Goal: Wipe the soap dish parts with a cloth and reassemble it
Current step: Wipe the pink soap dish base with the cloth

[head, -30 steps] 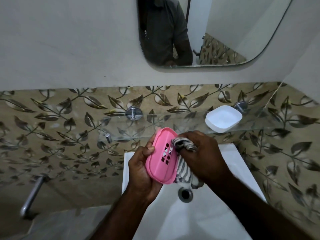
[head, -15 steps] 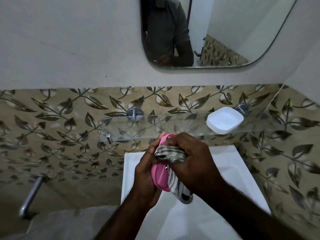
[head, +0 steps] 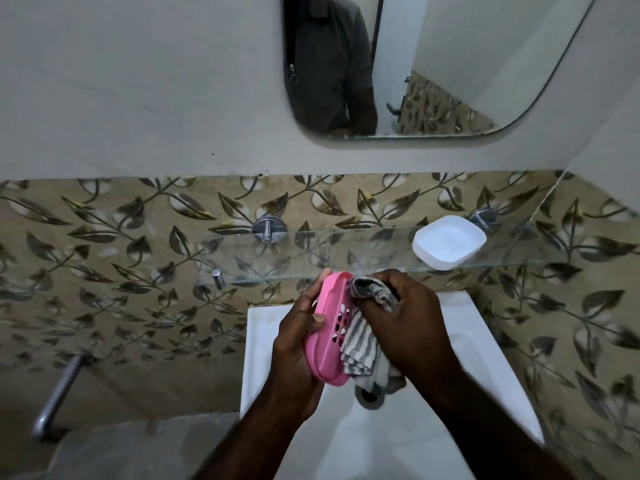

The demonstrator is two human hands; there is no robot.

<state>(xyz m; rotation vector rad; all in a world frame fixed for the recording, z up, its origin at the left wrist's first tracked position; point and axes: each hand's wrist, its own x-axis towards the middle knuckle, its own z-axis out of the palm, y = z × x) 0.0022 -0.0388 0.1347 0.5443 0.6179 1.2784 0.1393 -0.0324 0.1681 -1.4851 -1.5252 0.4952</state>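
Note:
My left hand (head: 298, 344) holds a pink slotted soap dish tray (head: 329, 327) upright on its edge above the white sink (head: 485, 368). My right hand (head: 408, 317) grips a grey and white striped cloth (head: 360, 344) and presses it against the tray's inner face near its top end. The cloth's loose end hangs down toward the drain. A white soap dish base (head: 448, 241) stands apart on the glass shelf (head: 311, 258) at the right.
The glass shelf juts out from the leaf-patterned tiled wall just beyond my hands, on metal brackets (head: 268, 228). A mirror (head: 433, 64) hangs above it. The sink drain (head: 370, 398) lies below the cloth. A metal pipe (head: 57, 396) sticks out at lower left.
My right hand slid the cloth left over the pink tray, covering it, then moved back right, so the tray's slots show again. The left hand kept its hold.

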